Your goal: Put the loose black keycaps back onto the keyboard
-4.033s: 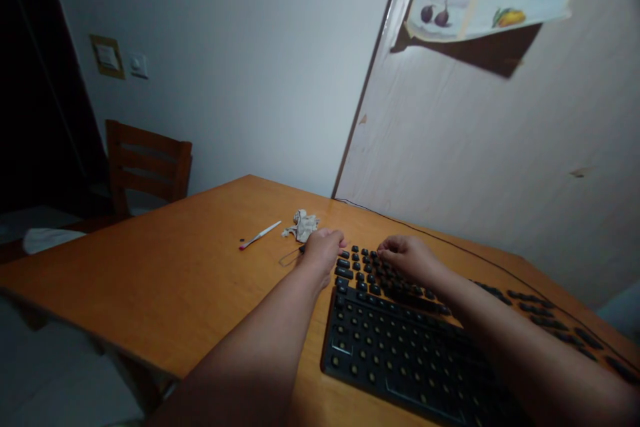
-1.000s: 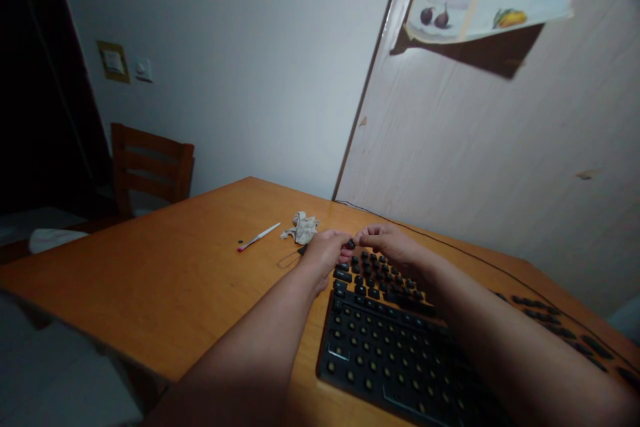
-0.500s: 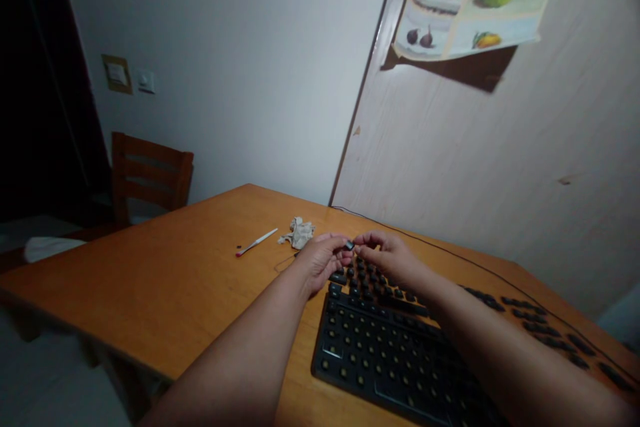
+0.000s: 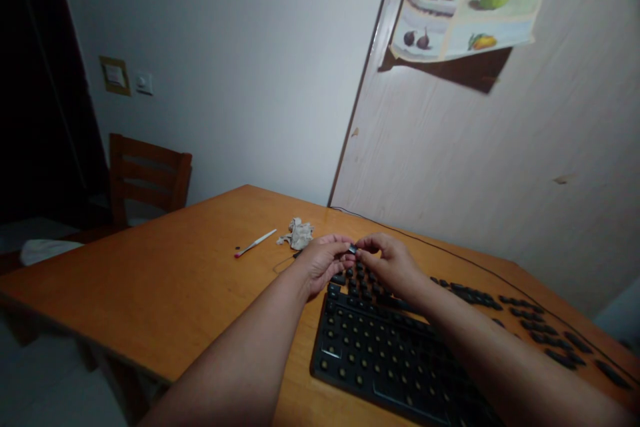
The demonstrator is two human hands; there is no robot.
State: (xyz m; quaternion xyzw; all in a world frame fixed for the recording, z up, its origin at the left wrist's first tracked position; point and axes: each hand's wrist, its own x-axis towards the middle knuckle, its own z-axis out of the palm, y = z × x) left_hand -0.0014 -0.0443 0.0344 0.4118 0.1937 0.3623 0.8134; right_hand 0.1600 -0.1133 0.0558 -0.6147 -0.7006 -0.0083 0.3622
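A black keyboard (image 4: 380, 353) with its keycaps off lies on the orange wooden table (image 4: 165, 280). Loose black keycaps (image 4: 370, 283) are heaped along its far edge. Above that heap my left hand (image 4: 320, 261) and my right hand (image 4: 387, 260) meet fingertip to fingertip. Between them they pinch one small black keycap (image 4: 353, 249). Both hands are closed in a pinch.
A crumpled tissue (image 4: 299, 233) and a thin white tool with a pink tip (image 4: 255, 243) lie left of my hands, with a wire loop (image 4: 281, 263) beside them. More keycaps (image 4: 530, 327) line the table's right side. A black cable (image 4: 450, 255) follows the wall. A wooden chair (image 4: 145, 180) stands far left.
My right hand left the keycap heap and came to meet my left hand; a keycap is now pinched between them. The view tilted down slightly.
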